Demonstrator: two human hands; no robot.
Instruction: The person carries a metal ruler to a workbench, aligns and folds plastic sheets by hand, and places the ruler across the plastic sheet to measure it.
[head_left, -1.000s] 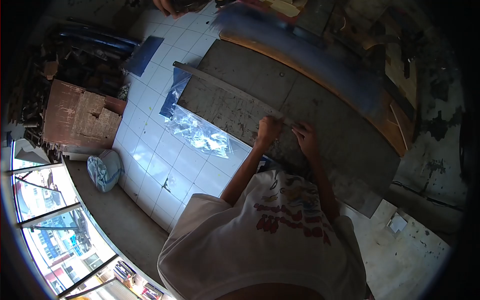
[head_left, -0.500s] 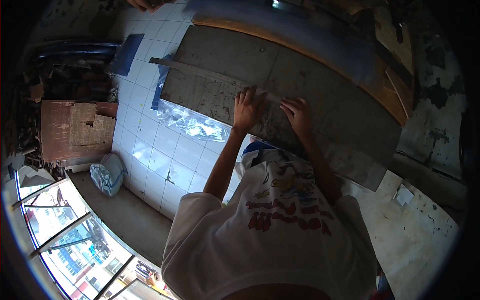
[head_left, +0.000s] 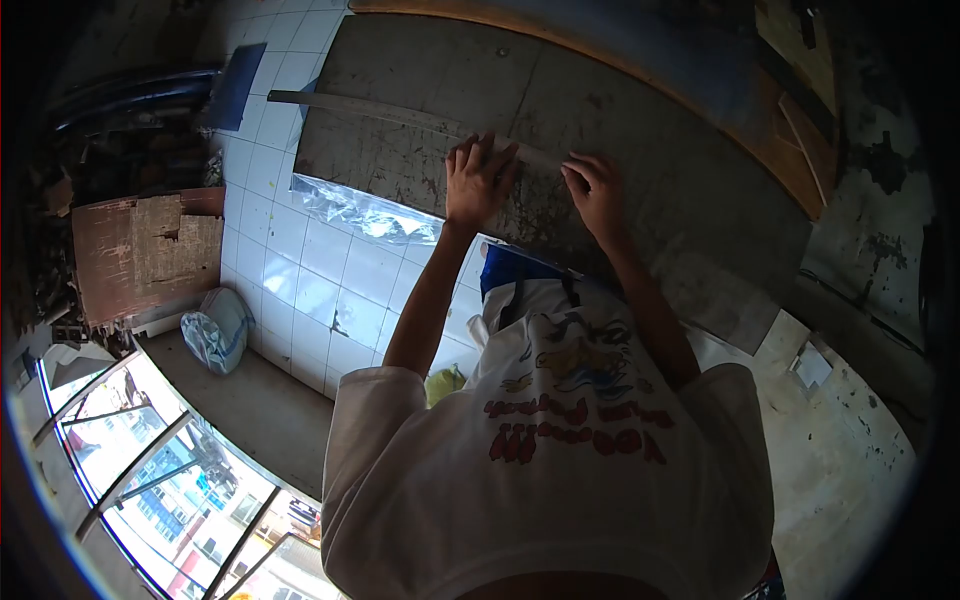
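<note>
A long, thin straightedge (head_left: 385, 112) lies slantwise across the dark worktable (head_left: 420, 60), its far-left end jutting past the table's edge. My left hand (head_left: 478, 182) rests on it with fingers spread, pressing from above. Between my hands runs a pale, narrow strip (head_left: 538, 155); whether it is part of the straightedge I cannot tell. At the strip's right end my right hand (head_left: 597, 190) is closed in a pinch of thumb and forefinger. Whatever sits in that pinch is too small to make out.
Clear plastic sheeting (head_left: 365, 212) hangs along the table's near-left edge. Beyond the far edge runs a wooden border (head_left: 600, 65) with a blue surface. A stuffed plastic bag (head_left: 218, 332) sits on the ledge at left, near a brown board (head_left: 150, 245). Tiled floor (head_left: 300, 265) lies between.
The view has shifted, so table and straightedge sit higher and further left. My left hand still presses the straightedge; my right hand stays at the strip's end. The hand at the top has left view.
</note>
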